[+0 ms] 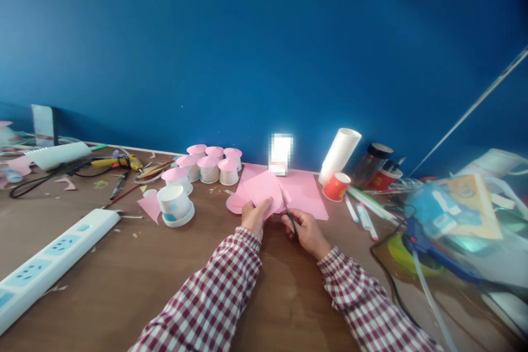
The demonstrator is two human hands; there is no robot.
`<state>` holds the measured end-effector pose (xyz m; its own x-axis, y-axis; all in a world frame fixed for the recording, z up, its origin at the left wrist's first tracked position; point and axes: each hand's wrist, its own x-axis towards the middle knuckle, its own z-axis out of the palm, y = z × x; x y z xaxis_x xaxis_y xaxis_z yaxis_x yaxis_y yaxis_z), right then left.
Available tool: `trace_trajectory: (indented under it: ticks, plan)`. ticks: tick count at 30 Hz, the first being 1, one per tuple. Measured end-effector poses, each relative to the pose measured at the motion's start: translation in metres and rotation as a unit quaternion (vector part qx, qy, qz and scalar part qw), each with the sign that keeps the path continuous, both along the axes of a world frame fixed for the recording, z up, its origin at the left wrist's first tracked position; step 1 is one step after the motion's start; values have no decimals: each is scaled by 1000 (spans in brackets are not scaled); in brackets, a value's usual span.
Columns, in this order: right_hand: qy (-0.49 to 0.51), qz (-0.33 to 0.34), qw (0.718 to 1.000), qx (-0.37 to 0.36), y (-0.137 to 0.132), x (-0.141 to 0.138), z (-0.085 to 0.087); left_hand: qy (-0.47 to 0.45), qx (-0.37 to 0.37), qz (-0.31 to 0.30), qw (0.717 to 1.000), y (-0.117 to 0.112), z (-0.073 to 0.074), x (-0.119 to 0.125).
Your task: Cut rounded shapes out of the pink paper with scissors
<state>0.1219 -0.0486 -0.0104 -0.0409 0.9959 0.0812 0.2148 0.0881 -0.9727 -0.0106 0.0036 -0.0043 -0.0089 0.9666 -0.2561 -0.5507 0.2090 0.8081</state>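
The left hand (254, 220) pinches the pink paper (253, 191); the right hand (310, 232) grips the scissors (292, 224). If the pinch slackens, the cut could stray.

Room runs between power strip (47, 258) and left sleeve (206, 291), white cup (172, 204) blocking beyond.

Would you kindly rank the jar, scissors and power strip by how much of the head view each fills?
1. Power strip, largest even though cut off at the picture's left edge.
2. Jar.
3. Scissors, thin and partly hidden by the right hand.
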Motion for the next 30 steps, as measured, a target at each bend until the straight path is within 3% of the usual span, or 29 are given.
trace_trajectory:
  ticks: [24,30]
  plan:
    - [-19,9,1000,3,0,0,0,-15,1,-7,1000,0,0,0]
    - [-1,-1,1000,6,0,1,1,-18,13,-40,999,-2,1,-1]
